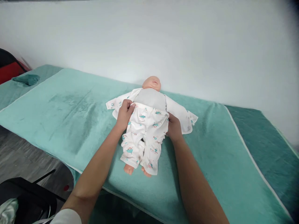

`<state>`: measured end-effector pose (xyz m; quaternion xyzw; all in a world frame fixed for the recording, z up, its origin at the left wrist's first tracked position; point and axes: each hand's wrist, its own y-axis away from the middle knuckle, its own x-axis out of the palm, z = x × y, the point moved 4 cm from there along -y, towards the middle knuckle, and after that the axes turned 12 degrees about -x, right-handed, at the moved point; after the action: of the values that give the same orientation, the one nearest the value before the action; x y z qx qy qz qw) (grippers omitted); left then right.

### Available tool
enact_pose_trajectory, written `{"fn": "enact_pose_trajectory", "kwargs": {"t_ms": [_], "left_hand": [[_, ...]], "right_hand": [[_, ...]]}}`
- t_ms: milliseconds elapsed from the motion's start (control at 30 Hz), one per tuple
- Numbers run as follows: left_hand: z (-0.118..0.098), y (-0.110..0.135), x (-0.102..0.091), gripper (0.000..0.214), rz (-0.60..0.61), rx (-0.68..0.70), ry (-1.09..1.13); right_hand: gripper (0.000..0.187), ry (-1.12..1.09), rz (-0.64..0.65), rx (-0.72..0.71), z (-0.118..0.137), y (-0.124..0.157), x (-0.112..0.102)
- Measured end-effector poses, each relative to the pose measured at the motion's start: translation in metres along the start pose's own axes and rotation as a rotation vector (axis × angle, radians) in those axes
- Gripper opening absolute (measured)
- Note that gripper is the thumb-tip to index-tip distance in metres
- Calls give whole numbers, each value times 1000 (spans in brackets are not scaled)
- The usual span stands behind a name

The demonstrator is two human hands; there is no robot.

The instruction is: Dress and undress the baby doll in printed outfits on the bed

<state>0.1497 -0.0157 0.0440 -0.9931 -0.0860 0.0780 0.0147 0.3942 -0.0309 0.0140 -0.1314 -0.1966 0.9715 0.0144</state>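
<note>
A baby doll (152, 82) lies on its back on a teal towel (70, 112), head toward the wall. It wears white printed trousers (144, 133), and an open white printed top (179, 113) is spread under it, leaving its grey torso (151, 98) bare. My left hand (125, 113) is closed on the left side of the trousers' waistband. My right hand (174, 127) grips the waistband's right side at the doll's hip. The doll's bare feet (129, 169) stick out of the trouser legs.
The towel covers a long table against a white wall (163, 40). A darker teal cloth (268, 149) lies at the right end, a small crumpled teal cloth (25, 79) at the far left. A black chair (25, 196) stands at lower left.
</note>
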Motion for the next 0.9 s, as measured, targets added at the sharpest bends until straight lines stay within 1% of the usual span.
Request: {"fn": "enact_pose_trajectory", "kwargs": {"t_ms": [67, 133, 167, 233, 267, 333, 433, 500, 533, 600, 633, 667, 733, 833, 900], "left_hand": [[-2, -15, 4, 10, -53, -7, -39], [2, -24, 8, 11, -82, -40, 1], [6, -26, 9, 10, -81, -58, 24], [12, -26, 10, 9, -35, -64, 49], [13, -25, 10, 7, 4, -37, 42], [8, -20, 9, 9, 77, 64, -12], [-8, -13, 11, 15, 116, 230, -182], [-18, -9, 16, 15, 114, 285, -317], [-22, -7, 18, 13, 110, 304, -379], [-27, -5, 21, 10, 103, 343, -480], [-30, -5, 22, 10, 100, 363, -523], [-31, -5, 23, 11, 99, 383, -567], [-35, -9, 24, 15, 94, 404, -673], [-40, -20, 26, 23, 42, 346, -844], [-45, -28, 29, 28, 22, 284, -914]], "right_hand": [[31, -54, -33, 33, -10, -5, -3], [32, -101, -40, 81, -18, -7, -4], [33, -108, -41, 100, -20, -7, -4], [36, -80, -47, 119, -21, -6, -4], [38, -43, -59, 124, -20, -6, -4], [40, 48, -91, 121, -17, -4, -4], [39, 135, -105, 100, -13, 0, -2], [39, 99, -136, 66, -11, 2, -2], [39, 49, -178, 34, -10, 3, -3], [36, -49, -273, -75, -4, 4, -8], [32, -70, -301, -140, 0, 4, -10], [28, -65, -291, -198, 4, 2, -11], [26, -16, -175, -262, 11, -4, -9], [32, 11, 32, -234, 15, -21, -4], [35, 11, 110, -205, 16, -34, -2]]}}
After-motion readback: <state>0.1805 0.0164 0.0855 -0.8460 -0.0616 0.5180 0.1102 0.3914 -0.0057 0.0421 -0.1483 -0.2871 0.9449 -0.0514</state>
